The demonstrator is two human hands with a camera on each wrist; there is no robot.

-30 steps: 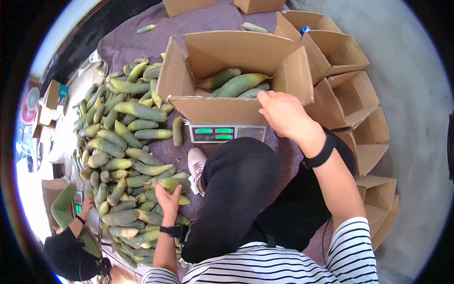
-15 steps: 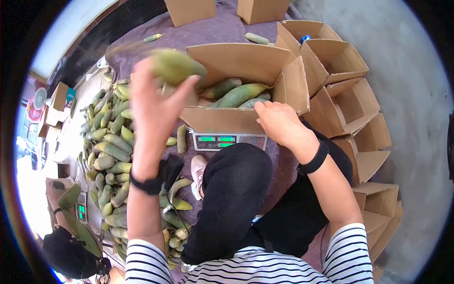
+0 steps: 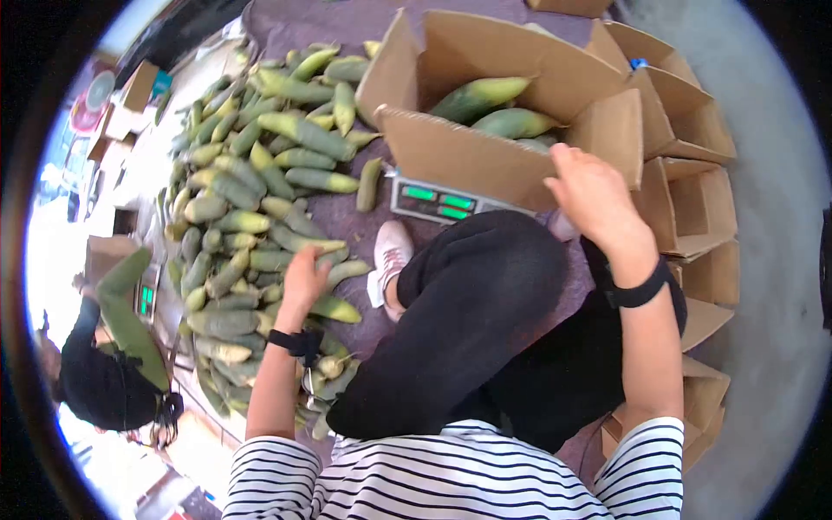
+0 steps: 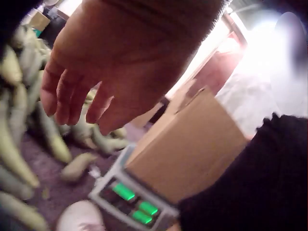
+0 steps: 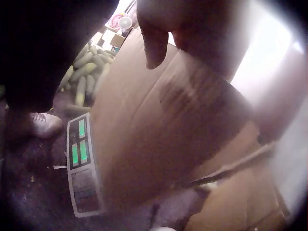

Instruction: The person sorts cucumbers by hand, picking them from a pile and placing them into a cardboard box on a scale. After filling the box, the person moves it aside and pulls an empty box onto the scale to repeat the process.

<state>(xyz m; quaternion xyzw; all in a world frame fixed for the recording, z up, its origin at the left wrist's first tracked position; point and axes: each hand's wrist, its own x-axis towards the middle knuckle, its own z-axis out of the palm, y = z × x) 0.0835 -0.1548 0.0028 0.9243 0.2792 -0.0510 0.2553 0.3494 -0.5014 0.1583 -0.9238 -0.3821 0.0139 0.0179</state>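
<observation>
Over the pile of green radishes [image 3: 299, 130] is my left hand [image 3: 303, 282]. In the left wrist view its fingers [image 4: 72, 98] hang loosely with nothing held in them. My right hand [image 3: 598, 195] grips the top edge of an open cardboard box [image 3: 468, 160] near its front right corner. The thumb [image 5: 156, 50] lies against the outside of the wall. Several radishes [image 3: 516, 123] lie inside the box, partly hidden by the front wall. Beneath the box stands a digital scale [image 3: 431, 201] with lit green displays.
Open empty cardboard boxes [image 3: 702, 204] line the right side. A lone radish [image 3: 368, 185] lies on the purple cloth [image 3: 351, 227] left of the scale. My shoe [image 3: 394, 260] is close in front of it. Another person [image 3: 104, 373] sits at far left beside a second scale [image 3: 146, 300].
My left hand lifted a radish from the pile to the box, let it go, and has returned to the pile. Another radish lies in the box. My right hand stays on the box edge.
</observation>
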